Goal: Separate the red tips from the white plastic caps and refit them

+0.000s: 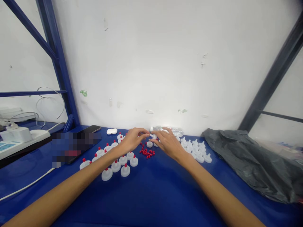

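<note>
My left hand is closed, thumb and fingertips pinched at the tip of a white nozzle cap. Whatever lies between those fingertips is too small to make out. My right hand grips the same nozzle cap by its wide base, the nozzle pointing left. Below the hands lies a loose pile of small red tip caps. White nozzle caps with red tips stand in rows around my left forearm, which hides some. To the right of my right hand is a heap of white nozzle caps without red tips.
A clear plastic bottle lies behind my hands near the wall. A white earphone case, a phone, a partly blurred dark device and a power strip are leftward. Dark plastic sheeting covers the right side.
</note>
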Motion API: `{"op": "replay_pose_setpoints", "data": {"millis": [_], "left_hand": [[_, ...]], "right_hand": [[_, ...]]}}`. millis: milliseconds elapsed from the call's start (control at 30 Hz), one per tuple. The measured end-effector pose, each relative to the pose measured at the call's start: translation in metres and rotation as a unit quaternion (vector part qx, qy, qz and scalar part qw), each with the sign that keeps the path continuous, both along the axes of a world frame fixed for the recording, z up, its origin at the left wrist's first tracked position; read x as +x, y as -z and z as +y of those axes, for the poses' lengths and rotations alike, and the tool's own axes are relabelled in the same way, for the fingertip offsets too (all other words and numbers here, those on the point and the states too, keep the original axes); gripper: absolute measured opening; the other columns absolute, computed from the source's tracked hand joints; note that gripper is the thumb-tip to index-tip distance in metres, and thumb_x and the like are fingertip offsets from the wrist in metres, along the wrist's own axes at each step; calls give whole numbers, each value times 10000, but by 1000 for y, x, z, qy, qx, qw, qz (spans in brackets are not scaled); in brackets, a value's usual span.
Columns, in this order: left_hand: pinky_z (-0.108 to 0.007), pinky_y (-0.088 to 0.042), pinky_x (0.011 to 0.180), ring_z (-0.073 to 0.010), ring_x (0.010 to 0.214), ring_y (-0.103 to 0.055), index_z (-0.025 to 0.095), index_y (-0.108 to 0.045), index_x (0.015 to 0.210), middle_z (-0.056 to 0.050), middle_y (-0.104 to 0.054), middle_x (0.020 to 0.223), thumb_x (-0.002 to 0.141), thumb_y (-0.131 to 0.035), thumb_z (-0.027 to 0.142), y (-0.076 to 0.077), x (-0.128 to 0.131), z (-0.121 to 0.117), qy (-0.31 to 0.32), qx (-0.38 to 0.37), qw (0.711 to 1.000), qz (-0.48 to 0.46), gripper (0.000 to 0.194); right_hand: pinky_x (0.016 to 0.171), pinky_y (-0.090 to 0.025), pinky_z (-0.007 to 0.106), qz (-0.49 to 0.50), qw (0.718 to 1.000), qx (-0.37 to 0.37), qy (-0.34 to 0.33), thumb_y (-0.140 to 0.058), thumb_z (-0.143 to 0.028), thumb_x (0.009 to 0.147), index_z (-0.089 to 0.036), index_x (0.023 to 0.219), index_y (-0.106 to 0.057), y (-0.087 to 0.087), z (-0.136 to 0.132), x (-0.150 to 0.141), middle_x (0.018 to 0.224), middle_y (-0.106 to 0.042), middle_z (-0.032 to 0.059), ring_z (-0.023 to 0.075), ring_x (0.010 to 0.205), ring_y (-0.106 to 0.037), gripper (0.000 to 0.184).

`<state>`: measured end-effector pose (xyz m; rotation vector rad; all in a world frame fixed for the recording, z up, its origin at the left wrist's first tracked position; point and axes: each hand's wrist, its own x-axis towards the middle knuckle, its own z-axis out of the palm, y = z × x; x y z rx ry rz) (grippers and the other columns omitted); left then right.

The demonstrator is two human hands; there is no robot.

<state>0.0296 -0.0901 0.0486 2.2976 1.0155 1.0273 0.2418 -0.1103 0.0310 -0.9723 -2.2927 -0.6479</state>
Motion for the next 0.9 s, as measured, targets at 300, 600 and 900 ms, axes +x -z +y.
{"op": "replay_pose_setpoints", "data": {"millis": [300,600,900], "left_hand": [[-304,-401,667,-158,642,-495,211,-491,778,16,-552,698,1041,-326,469,-7,-4,-12,37,23,997,69,403],[-265,-456,555,-136,538,-531,201,-494,769,26,-523,594,1023,-251,580,-9,-1,-14,95,-75,992,33,517],[-273,-447,559,-136,508,-516,202,-484,740,35,-487,543,1026,-208,590,-9,3,-15,71,-61,995,30,555]], "right_hand": [[994,-459,474,36,999,13,-29,-479,-327,1040,-127,1317,-561,-1,-11,-12,1085,-709,140,280,1013,-617,351],[951,-498,483,55,996,34,-57,-467,-317,1043,-141,1341,-568,3,-14,-14,1109,-717,148,295,1036,-613,361],[950,-484,466,46,998,37,-22,-472,-281,1035,-127,1260,-604,-1,-20,-23,1089,-706,164,296,1005,-610,303]]}}
